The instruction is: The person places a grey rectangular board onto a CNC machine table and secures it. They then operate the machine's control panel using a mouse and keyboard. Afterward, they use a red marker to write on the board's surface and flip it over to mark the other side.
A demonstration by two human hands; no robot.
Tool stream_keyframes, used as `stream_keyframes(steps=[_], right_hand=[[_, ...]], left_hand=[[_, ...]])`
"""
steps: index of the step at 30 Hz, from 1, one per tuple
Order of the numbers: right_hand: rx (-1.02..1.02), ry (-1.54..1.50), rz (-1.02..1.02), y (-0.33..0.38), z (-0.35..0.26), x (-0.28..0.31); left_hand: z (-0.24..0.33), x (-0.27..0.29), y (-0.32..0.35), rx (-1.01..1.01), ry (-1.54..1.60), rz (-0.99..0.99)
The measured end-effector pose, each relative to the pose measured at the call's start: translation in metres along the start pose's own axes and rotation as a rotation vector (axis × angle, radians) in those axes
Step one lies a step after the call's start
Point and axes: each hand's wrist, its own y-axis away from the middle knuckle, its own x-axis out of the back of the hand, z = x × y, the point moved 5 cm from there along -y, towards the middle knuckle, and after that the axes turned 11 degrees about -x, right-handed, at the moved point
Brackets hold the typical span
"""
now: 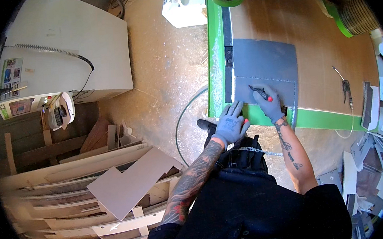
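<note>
A dark grey sheet lies on the brown tabletop, against the black strip by the green edge. Pale, rough lines run across it and down its right side. My right hand, in a grey glove, is closed on a slim black pointed hand tool, held low over the sheet's nearer part; its exact kind is hard to make out. My left hand, gloved too, lies flat with fingers stretched out at the table's near left corner, beside the sheet, holding nothing. Both gloves show red at the thumb.
Ribbed hoses with green collars stand over the table. An air blow gun lies to the right. Board offcuts are stacked at left, with more scraps at right. A white cabinet stands far left; a green hose crosses the floor.
</note>
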Motion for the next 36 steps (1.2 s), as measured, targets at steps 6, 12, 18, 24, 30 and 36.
stream_keyframes(steps=[6,12,18,24,30,36], right_hand=[[0.289,0.360,0.037,-0.003,-0.024,-0.007],[0.115,0.149,0.059,-0.007,0.000,-0.005],[0.158,0.278,-0.050,-0.001,0.001,0.000],[0.154,0.222,0.051,0.004,-0.013,-0.002],[-0.075,-0.141,0.168,0.003,0.025,0.020],[-0.092,-0.135,0.148,0.005,0.032,0.035]], left_hand=[[0.000,-0.010,-0.006,0.042,-0.017,0.020],[0.001,-0.008,-0.011,0.039,-0.025,0.040],[-0.001,-0.004,-0.011,0.035,-0.019,0.019],[0.000,-0.003,-0.012,0.041,-0.002,0.016],[0.001,-0.005,-0.009,0.035,-0.008,0.031],[0.000,-0.005,-0.007,0.041,-0.008,0.032]])
